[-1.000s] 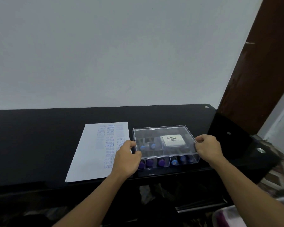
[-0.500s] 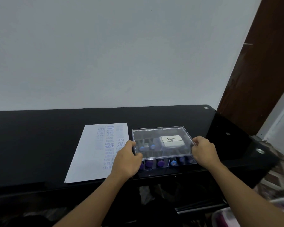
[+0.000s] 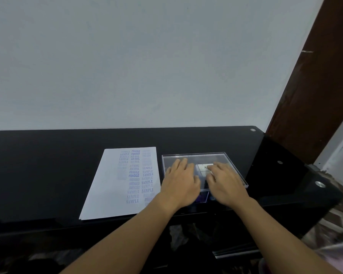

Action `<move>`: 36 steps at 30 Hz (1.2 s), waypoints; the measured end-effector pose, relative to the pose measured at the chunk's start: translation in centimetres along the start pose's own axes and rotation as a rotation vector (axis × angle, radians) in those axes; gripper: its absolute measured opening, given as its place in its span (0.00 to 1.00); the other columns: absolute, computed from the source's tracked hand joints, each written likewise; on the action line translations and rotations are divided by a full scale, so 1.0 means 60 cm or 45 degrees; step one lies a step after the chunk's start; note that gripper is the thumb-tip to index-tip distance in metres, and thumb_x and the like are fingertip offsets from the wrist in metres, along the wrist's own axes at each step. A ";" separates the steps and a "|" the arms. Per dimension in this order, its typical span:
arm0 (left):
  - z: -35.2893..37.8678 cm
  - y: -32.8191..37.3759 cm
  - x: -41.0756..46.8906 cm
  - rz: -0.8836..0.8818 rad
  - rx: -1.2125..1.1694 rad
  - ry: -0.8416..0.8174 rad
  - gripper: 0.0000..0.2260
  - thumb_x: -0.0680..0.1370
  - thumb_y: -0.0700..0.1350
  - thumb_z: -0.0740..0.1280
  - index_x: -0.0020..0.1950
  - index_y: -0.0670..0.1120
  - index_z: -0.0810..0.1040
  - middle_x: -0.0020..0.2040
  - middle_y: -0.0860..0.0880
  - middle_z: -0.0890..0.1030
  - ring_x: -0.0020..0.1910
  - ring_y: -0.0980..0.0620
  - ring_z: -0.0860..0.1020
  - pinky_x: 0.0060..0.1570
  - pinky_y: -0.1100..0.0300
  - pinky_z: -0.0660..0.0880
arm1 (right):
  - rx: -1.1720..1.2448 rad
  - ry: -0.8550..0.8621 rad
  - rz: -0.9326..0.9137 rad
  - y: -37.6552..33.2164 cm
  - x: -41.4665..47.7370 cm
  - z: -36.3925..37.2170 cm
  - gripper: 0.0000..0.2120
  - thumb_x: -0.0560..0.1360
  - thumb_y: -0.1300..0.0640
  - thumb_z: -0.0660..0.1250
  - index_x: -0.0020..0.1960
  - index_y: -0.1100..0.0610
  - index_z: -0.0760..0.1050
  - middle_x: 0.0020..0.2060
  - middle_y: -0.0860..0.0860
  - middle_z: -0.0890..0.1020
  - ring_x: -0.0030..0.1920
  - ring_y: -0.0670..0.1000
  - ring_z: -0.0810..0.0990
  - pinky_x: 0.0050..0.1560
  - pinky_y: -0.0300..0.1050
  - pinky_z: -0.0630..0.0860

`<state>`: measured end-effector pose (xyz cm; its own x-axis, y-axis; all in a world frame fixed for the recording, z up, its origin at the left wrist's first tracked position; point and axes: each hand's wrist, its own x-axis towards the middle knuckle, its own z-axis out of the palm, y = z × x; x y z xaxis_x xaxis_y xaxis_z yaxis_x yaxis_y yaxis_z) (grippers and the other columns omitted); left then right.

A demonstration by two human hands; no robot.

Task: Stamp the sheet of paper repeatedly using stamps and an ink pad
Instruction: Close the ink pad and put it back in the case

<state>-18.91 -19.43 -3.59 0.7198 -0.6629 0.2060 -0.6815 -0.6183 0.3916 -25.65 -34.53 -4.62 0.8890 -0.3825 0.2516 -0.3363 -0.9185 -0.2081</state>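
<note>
Head view: left hand (image 3: 181, 181), right hand (image 3: 224, 182) flat on clear box (image 3: 233, 167), 3 o'clock of sheet (image 3: 111, 184); fingers (image 3: 183, 162) straight, gripping nothing. Likely rigid, slick: take sides.

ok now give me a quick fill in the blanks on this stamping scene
1. The sheet of paper lies to the ____ of the clear box.
2. The left hand and right hand rest flat on the box; the one nearer the paper is the ____.
3. The table is ____ in colour.
4. Besides FRAGILE, AIR MAIL and AMENDED, the paper is stamped ____.
Missing words: left; left; black; SAMPLE.
</note>
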 end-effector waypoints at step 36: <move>0.061 -0.167 0.346 -0.035 0.276 0.288 0.16 0.78 0.53 0.54 0.57 0.48 0.75 0.56 0.52 0.78 0.56 0.51 0.74 0.57 0.54 0.69 | -0.128 0.116 -0.034 0.009 0.362 0.120 0.19 0.81 0.50 0.52 0.67 0.53 0.74 0.66 0.49 0.76 0.66 0.52 0.72 0.62 0.51 0.66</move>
<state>2.36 -28.55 -6.50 0.7331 -0.5486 0.4020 -0.6560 -0.7264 0.2049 -4.30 -42.58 -6.10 0.8677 -0.3611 0.3415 -0.3463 -0.9321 -0.1056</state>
